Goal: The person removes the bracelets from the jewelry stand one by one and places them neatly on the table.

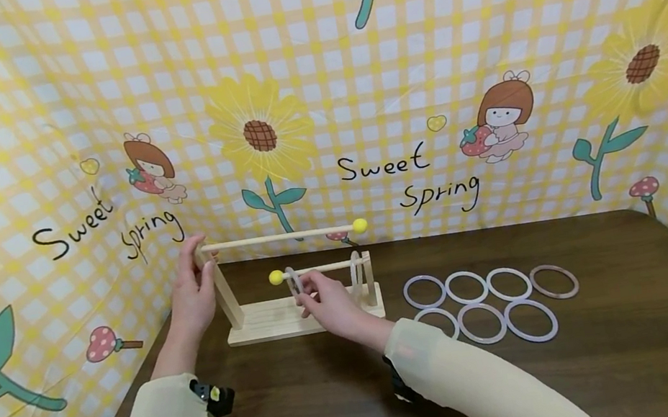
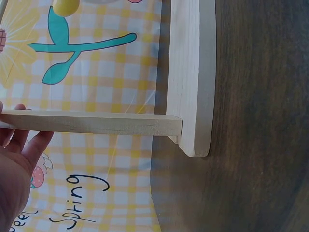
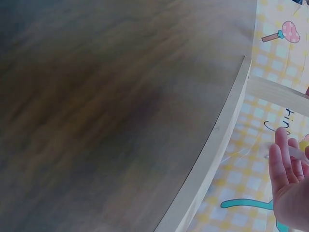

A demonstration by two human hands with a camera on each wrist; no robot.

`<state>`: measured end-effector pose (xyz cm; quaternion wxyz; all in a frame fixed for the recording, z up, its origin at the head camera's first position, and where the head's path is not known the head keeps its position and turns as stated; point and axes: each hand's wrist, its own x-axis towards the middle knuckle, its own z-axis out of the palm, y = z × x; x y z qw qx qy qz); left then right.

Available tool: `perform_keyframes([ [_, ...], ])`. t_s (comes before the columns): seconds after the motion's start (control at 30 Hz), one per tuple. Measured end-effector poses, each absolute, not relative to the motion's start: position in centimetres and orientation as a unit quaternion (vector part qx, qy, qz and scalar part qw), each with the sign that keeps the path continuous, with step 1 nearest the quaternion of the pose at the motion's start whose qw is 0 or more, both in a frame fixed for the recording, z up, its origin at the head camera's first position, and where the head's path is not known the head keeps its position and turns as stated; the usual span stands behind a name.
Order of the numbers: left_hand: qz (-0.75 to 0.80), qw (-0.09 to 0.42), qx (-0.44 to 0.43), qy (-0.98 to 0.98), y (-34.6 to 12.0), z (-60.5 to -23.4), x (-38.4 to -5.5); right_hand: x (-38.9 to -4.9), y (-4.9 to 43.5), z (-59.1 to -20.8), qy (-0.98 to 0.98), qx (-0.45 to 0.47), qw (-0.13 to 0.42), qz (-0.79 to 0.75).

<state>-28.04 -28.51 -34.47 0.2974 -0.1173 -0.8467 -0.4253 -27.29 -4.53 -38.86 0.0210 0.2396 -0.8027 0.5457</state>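
A wooden rack with a flat base (image 1: 266,318) stands on the table. My left hand (image 1: 193,293) holds its tall left post (image 2: 111,123) near the top, fingers behind the wood. From that post an upper rod (image 1: 280,238) runs right to a yellow ball (image 1: 360,225). A lower rod (image 1: 330,267) runs left from the short right post (image 1: 370,279) to another yellow ball (image 1: 276,277). Just right of this ball, my right hand (image 1: 332,305) pinches a pale ring (image 1: 291,279) at the lower rod. Another ring (image 1: 355,279) hangs on that rod near the short post.
Right of the rack, several pale lilac rings (image 1: 482,323) and one brownish ring (image 1: 554,281) lie flat in two rows on the dark wooden table (image 1: 312,401). My right forearm partly covers one ring. A yellow checked cloth (image 1: 316,94) surrounds the table's back and sides.
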Motion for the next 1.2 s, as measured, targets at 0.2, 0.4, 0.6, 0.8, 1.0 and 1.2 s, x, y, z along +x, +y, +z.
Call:
perform_keyframes([
  [0.2,-0.411,0.294,-0.104,-0.857,-28.5,-34.5,-28.0,-27.2,-5.0,-38.6,-0.795,0.24,0.0,0.557],
  [0.4,-0.41,0.291,-0.103,-0.858,-28.6,-34.5,-28.1,-27.1,-5.2,-38.3,-0.792,0.236,-0.009,0.562],
  [0.6,-0.412,0.289,-0.103,-0.858,-28.6,-34.5,-28.1,-27.2,-5.4,-38.2,-0.779,0.258,-0.004,0.571],
  [0.8,-0.411,0.289,-0.101,-0.859,-28.5,-34.5,-28.1,-27.1,-5.3,-38.1,-0.773,0.276,-0.01,0.571],
  [1.0,-0.409,0.291,-0.1,-0.859,-28.5,-34.6,-28.1,-26.6,-4.8,-37.8,-0.762,0.29,0.0,0.579],
  [1.2,-0.413,0.285,-0.1,-0.859,-28.5,-34.4,-28.0,-26.3,-3.2,-37.4,-0.76,0.305,0.005,0.574],
])
